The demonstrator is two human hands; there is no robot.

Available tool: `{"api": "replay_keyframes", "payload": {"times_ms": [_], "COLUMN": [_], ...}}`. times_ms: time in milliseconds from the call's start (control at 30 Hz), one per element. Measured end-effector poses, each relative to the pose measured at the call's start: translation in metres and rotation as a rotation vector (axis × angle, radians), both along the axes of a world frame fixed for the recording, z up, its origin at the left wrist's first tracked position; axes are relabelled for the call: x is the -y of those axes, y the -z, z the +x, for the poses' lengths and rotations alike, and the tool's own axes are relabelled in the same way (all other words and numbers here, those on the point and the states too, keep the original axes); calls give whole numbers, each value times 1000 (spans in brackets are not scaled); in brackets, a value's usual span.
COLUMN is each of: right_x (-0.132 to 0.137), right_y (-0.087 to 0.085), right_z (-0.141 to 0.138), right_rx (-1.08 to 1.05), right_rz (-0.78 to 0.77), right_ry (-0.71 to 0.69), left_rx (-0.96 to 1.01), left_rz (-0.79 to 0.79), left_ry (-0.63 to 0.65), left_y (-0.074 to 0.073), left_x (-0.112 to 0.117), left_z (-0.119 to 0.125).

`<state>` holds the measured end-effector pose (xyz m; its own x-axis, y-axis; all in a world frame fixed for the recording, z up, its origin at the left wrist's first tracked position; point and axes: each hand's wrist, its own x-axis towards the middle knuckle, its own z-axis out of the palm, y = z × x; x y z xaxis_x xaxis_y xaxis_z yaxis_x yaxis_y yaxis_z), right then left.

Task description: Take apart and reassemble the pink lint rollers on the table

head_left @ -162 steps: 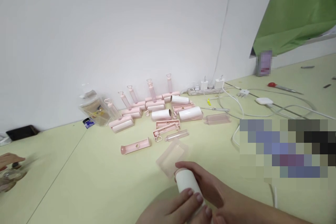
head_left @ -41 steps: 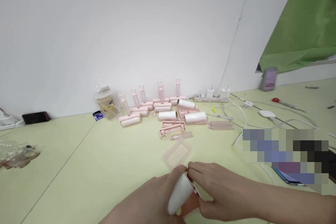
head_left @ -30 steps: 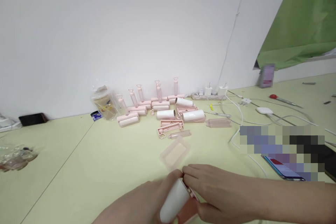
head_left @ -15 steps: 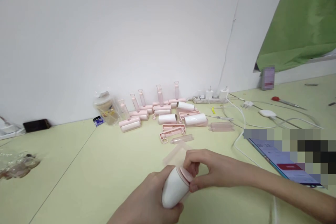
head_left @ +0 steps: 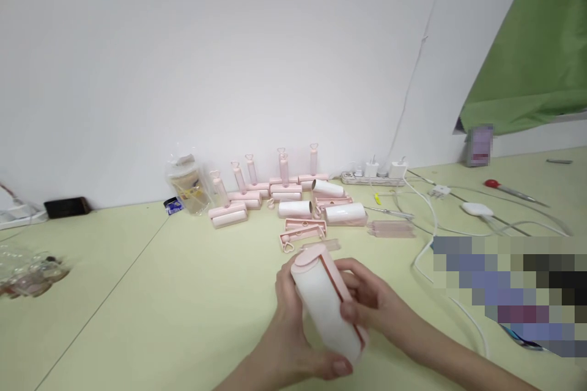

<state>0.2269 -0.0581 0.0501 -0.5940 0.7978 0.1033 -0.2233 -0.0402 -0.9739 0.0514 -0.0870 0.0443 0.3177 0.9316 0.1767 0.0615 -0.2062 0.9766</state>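
Note:
A lint roller [head_left: 326,305], a white sheet roll set in a pink holder, is held between my two hands low in the middle of the view. My left hand [head_left: 287,324] wraps round the white roll from the left, thumb along its lower end. On the other side, my right hand [head_left: 373,302] grips the pink holder edge with thumb and fingers. The roller is tilted, its pink end cap uppermost. Just beyond it lie pink holder pieces [head_left: 302,234] and a clear pink handle [head_left: 328,245], partly hidden by the roller.
Several pink lint rollers [head_left: 229,215] with upright handles stand by the wall. Loose white rolls [head_left: 346,214] lie right of them. At right are a power strip [head_left: 373,179], white cables, a screwdriver [head_left: 516,192] and a blurred-out phone. A bagged cup [head_left: 190,186] stands left.
The roller has been turned so its pink end cap faces up and away. My right hand has moved from the end cap to the holder's long side.

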Motion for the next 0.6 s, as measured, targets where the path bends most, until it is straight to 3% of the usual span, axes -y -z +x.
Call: {"api": "replay_keyframes", "payload": {"times_ms": [67,133,200,267,400,500,600], "right_x": [-6,-14,-21,-25,-25,-20,-16], "right_y": [-9,-15,-17,-16,-14,-13,-13], "right_z": [8,16,24,29,30,26,24], "right_rx": [61,134,213,313,514,595,647], "right_rz": [16,70,178,319,610,742,784], "right_ry": [118,275,404,467,306,122,38], "left_rx": [-236,-389,-405,-355,-374,-410,-348], "left_rz": [114,67,-58,-146,-123,-114,-118], "left_ry": [-161,-281,-275,-155,126,138,120], "left_y": [14,26,33,34,28,28,30], "left_x": [-8,-14,-17,-17,-11,-9,-11], "left_z": [-12,-21,-25,-26,-29,-31,-33]}}
